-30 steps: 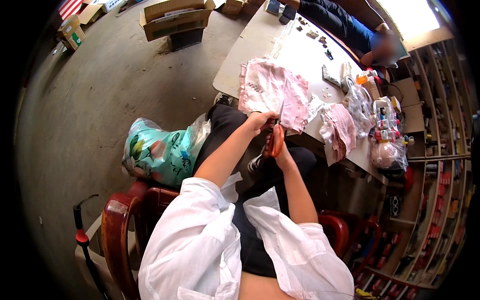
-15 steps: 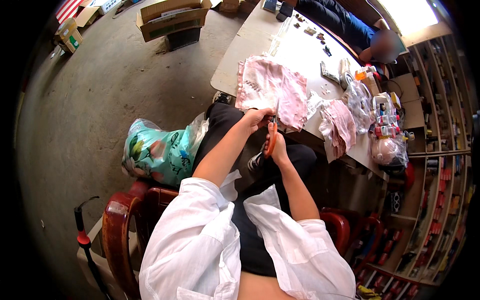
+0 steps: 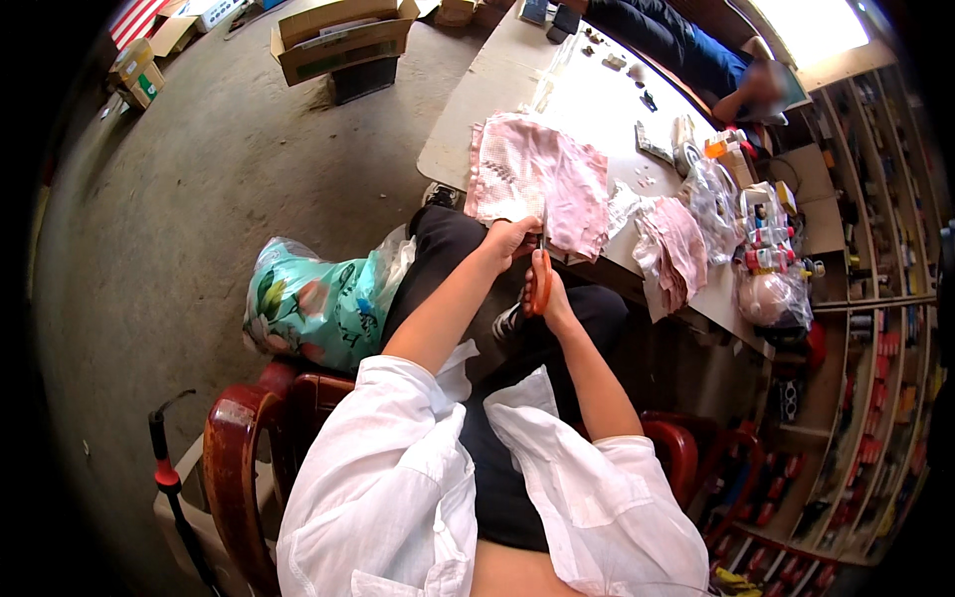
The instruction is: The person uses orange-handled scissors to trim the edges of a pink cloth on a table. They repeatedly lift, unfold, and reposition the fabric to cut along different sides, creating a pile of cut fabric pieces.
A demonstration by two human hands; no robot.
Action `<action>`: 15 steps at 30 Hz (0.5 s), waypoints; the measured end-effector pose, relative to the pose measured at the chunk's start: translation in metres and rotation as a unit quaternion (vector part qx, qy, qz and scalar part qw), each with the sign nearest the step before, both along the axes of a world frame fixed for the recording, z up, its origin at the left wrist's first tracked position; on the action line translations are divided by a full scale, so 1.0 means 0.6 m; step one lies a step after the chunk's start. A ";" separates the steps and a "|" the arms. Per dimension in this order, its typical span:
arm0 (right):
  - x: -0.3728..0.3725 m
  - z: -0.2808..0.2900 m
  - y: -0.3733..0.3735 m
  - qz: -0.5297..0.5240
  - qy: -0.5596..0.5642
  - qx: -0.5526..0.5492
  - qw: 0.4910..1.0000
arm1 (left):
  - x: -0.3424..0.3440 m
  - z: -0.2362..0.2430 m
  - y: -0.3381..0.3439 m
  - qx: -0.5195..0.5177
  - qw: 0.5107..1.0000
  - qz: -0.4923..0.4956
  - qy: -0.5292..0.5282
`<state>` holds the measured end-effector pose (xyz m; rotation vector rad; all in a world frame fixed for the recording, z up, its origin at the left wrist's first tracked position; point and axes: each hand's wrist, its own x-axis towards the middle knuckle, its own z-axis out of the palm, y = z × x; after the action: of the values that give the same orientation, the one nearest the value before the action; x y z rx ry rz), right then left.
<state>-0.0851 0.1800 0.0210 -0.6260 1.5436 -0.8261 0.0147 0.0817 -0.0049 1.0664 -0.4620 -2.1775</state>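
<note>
A stack of pink cloth pieces (image 3: 572, 184), partly checked and with ragged edges, lies on the near left part of the table. My left hand (image 3: 510, 242) is closed on the stack's near edge, thumb on top, with the fingertips partly hidden. Just right of it, my right hand (image 3: 557, 296) is wrapped round the orange handles of a pair of scissors (image 3: 542, 279). The blades point away from me, beside my left fingertips and against the cloth's near edge. How far apart the blades stand is too small to tell.
More pink cloth (image 3: 674, 244) hangs over the edge of the white table (image 3: 468, 114). Bottles and plastic bags (image 3: 711, 194) crowd its right end. A floral green bag (image 3: 323, 303) stands left of my legs. Beyond the table a person (image 3: 696, 50) reclines; shelves (image 3: 875, 249) line the right.
My right hand and the scissors have shifted slightly left and toward me, and the handles show more broadly. My left hand has moved slightly left, still on the cloth's edge.
</note>
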 end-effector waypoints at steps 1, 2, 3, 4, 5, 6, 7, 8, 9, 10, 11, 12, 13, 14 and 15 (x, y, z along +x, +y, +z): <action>-0.004 0.002 -0.004 0.005 -0.001 0.009 1.000 | -0.002 -0.005 -0.003 -0.007 1.000 -0.006 0.008; -0.005 0.007 -0.008 0.011 -0.002 0.018 1.000 | -0.001 -0.006 -0.004 -0.008 1.000 -0.011 0.016; -0.007 0.012 -0.016 0.020 0.027 0.022 0.999 | 0.000 -0.008 -0.005 -0.009 1.000 -0.017 0.024; -0.008 0.017 -0.022 0.037 0.028 0.014 0.999 | 0.002 -0.010 -0.006 -0.010 0.999 -0.022 0.033; -0.008 0.024 -0.026 0.052 0.029 0.006 0.998 | 0.007 -0.002 -0.007 -0.002 0.999 -0.017 0.030; -0.008 0.028 -0.030 0.067 0.030 -0.003 0.997 | 0.009 -0.002 -0.009 -0.001 0.999 -0.020 0.045; -0.007 0.028 -0.032 0.071 0.036 0.001 0.997 | 0.013 -0.001 -0.011 0.001 0.998 -0.023 0.060; -0.008 0.027 -0.032 0.071 0.044 0.006 0.997 | 0.014 -0.001 -0.014 0.002 0.997 -0.025 0.075; -0.008 0.024 -0.030 0.070 0.051 0.010 0.996 | 0.014 -0.002 -0.015 0.000 0.997 -0.028 0.074; -0.008 0.022 -0.030 0.069 0.058 0.015 0.996 | 0.014 -0.002 -0.017 -0.002 0.997 -0.031 0.073; -0.007 0.019 -0.028 0.060 0.063 0.003 0.996 | 0.015 -0.001 -0.015 -0.001 0.997 -0.035 0.072; -0.005 0.015 -0.026 0.050 0.068 -0.010 0.996 | 0.016 0.001 -0.015 -0.002 0.997 -0.038 0.070; -0.003 0.011 -0.024 0.040 0.073 -0.022 0.996 | 0.017 0.002 -0.016 -0.002 0.997 -0.041 0.068; -0.003 0.007 -0.022 0.047 0.094 -0.031 0.994 | 0.018 0.003 -0.016 -0.002 0.997 -0.044 0.065; -0.003 0.004 -0.020 0.054 0.114 -0.040 0.991 | 0.018 0.000 -0.016 0.000 0.997 -0.043 0.063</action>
<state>-0.0870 0.1678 0.0232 -0.8793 1.6718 -0.7572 0.0253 0.0720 -0.0049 0.9178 -0.4594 -2.3045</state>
